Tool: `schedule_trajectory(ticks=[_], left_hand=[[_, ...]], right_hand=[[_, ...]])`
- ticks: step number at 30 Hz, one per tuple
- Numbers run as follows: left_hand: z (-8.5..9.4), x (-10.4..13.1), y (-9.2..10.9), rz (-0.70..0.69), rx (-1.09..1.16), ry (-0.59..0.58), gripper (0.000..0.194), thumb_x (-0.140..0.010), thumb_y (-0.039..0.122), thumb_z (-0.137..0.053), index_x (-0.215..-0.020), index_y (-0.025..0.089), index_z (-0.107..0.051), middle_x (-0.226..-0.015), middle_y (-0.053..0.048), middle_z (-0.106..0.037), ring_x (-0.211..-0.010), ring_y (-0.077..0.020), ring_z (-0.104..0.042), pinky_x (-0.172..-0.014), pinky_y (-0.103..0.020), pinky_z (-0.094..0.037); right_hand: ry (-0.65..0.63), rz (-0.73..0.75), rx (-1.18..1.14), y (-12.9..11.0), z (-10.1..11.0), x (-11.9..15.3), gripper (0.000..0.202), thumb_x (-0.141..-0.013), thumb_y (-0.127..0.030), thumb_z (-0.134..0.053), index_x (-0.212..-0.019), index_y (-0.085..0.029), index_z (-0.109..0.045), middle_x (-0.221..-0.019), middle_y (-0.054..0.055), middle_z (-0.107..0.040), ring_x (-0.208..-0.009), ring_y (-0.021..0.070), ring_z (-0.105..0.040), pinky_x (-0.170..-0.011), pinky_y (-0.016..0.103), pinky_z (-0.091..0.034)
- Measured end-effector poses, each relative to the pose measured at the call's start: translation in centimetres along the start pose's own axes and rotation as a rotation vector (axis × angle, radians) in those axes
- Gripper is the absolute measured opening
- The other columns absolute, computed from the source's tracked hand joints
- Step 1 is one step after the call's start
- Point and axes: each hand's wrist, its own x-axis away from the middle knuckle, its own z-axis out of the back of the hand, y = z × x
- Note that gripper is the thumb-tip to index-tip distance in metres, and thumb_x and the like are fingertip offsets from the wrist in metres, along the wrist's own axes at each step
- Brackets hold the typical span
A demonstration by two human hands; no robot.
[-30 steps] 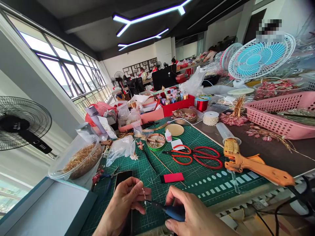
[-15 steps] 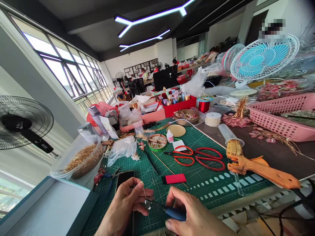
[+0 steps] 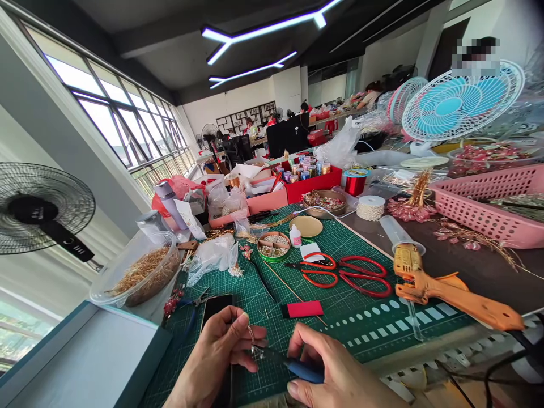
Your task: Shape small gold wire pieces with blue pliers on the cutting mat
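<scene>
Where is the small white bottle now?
In the head view, the white bottle stands near the centre on the green mat, right of the round bead tray.

Your left hand (image 3: 215, 343) pinches a small, thin, shiny wire ornament (image 3: 251, 333) between thumb and fingers. Your right hand (image 3: 329, 362) grips blue-handled pliers with dark metal jaws (image 3: 304, 369), their tips at the ornament's lower end. Beneath lies a green gridded cutting mat (image 3: 340, 309). Beyond your hands you have a flat pink-and-black rectangular piece (image 3: 305, 309), a round, green-rimmed divided tray of pearly beads (image 3: 272, 259) and, toward the right, an orange plastic glue gun (image 3: 467, 300).
</scene>
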Motion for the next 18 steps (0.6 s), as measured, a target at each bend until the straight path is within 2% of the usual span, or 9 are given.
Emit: schedule_trajectory(ticks=[9,18], left_hand=[[0.12,-0.07,-0.26,-0.005,-0.019,-0.001,0.026,-0.080,0.040,-0.057,-0.083,0.015,-0.047,-0.076,-0.007,-0.066,-0.069,-0.0155,-0.062,-0.051,-0.025,-0.051],[0.12,-0.23,-0.25,-0.001,-0.026,-0.019,0.023,-0.083,0.037,-0.053,-0.082,0.016,-0.046,-0.076,-0.007,-0.066,-0.066,-0.0132,-0.060,-0.052,-0.025,-0.051]], right_hand=[[-0.009,0.004,-0.030,0.59,-0.13,-0.11,0.021,-0.060,-0.011,-0.057,-0.073,-0.021,-0.044,-0.062,-0.007,-0.045,-0.060,0.0130,-0.042,-0.055,0.025,-0.029],[-0.018,-0.004,-0.017,0.21,0.00,-0.25,0.020,-0.062,-0.014,-0.057,-0.074,-0.022,-0.043,-0.064,-0.006,-0.045,-0.062,0.0137,-0.041,-0.056,0.026,-0.030]])
